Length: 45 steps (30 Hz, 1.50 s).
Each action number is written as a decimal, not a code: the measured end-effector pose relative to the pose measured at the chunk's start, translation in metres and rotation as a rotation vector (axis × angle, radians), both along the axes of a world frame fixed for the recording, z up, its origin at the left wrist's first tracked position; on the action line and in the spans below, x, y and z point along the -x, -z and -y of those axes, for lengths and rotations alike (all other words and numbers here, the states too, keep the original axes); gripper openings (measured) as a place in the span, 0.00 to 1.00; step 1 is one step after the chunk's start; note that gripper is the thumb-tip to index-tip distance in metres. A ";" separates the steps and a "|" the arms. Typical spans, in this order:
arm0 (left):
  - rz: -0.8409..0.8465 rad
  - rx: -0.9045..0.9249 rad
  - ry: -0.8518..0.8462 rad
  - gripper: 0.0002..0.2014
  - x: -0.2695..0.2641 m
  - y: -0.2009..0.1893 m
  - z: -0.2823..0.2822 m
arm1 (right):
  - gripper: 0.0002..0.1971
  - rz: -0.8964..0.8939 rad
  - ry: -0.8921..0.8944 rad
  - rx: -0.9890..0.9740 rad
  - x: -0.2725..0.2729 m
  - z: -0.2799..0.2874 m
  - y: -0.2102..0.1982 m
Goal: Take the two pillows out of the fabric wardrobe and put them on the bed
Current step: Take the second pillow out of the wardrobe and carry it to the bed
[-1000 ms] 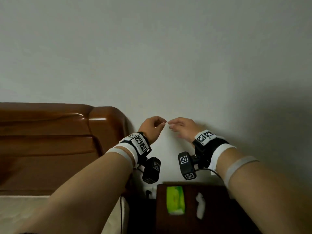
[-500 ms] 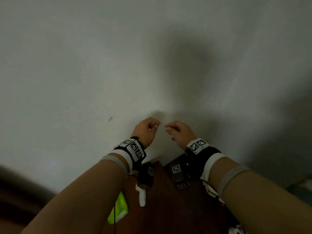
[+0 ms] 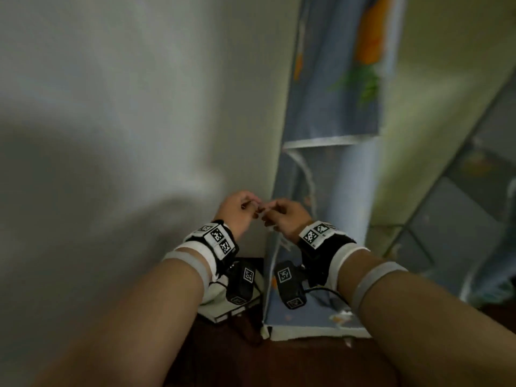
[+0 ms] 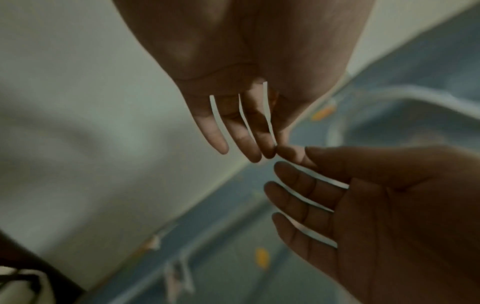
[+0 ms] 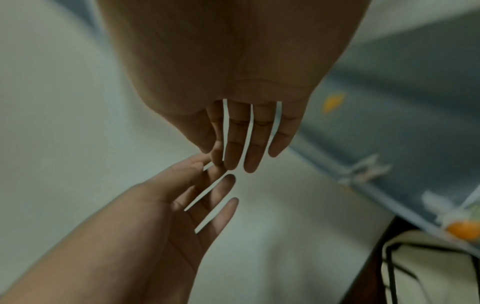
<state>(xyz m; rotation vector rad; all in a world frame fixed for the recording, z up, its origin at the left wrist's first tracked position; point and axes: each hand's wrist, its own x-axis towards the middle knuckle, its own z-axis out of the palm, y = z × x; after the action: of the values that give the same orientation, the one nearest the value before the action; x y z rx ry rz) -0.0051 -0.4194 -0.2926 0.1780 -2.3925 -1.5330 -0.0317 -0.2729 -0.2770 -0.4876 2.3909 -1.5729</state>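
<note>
The fabric wardrobe [image 3: 329, 107], blue with orange prints, stands to the right of the white wall; its cloth also fills the background in the left wrist view [image 4: 233, 257] and the right wrist view [image 5: 389, 123]. My left hand [image 3: 240, 212] and right hand [image 3: 284, 219] are raised together in front of the wardrobe's left edge. Both wrist views show straight, relaxed fingers whose tips touch each other, left hand [image 4: 233, 133] against right hand [image 5: 246, 133], with nothing held. No pillow and no bed is in view.
A dark wooden nightstand [image 3: 251, 358] lies below my forearms, with a white box [image 3: 223, 311] and a black cable on it. The white wall [image 3: 125, 107] fills the left. Blurred pale green and grey-blue fabric panels [image 3: 460, 205] stand at the right.
The head view has swung right, from the wooden headboard and nightstand across the wall to the fabric wardrobe. Both hands stayed together, fingertip to fingertip, in front of me.
</note>
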 end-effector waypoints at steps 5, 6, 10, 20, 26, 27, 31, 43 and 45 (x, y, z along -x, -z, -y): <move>-0.036 0.068 0.208 0.14 0.051 -0.009 -0.152 | 0.07 0.086 0.215 0.129 0.019 -0.152 -0.001; -0.042 0.065 0.215 0.12 0.053 -0.009 -0.166 | 0.06 0.123 0.213 0.155 0.019 -0.165 -0.001; -0.025 -0.009 0.321 0.09 0.067 -0.003 -0.279 | 0.12 0.187 0.288 0.227 0.032 -0.273 0.009; 0.254 0.482 0.251 0.29 0.112 0.062 -0.424 | 0.13 0.212 0.460 0.079 0.077 -0.416 0.062; 0.574 0.690 0.225 0.35 0.146 0.109 -0.432 | 0.15 0.303 0.416 -0.004 0.118 -0.433 0.105; 0.617 0.677 0.222 0.35 0.154 0.116 -0.432 | 0.15 0.320 0.416 -0.016 0.126 -0.435 0.112; 0.684 0.499 0.209 0.30 0.187 0.148 -0.436 | 0.14 0.406 0.402 -0.051 0.162 -0.443 0.137; 0.785 0.126 -0.169 0.36 0.238 0.235 -0.470 | 0.17 0.532 0.282 -0.174 0.255 -0.468 0.227; 0.765 0.050 -0.272 0.39 0.244 0.248 -0.478 | 0.16 0.552 0.218 -0.178 0.274 -0.471 0.238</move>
<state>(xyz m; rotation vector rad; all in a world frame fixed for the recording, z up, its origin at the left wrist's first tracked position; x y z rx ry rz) -0.2488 0.0585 -0.5409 1.2156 -2.7682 -1.4344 -0.3055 0.1983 -0.5153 0.2277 2.1628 -1.3287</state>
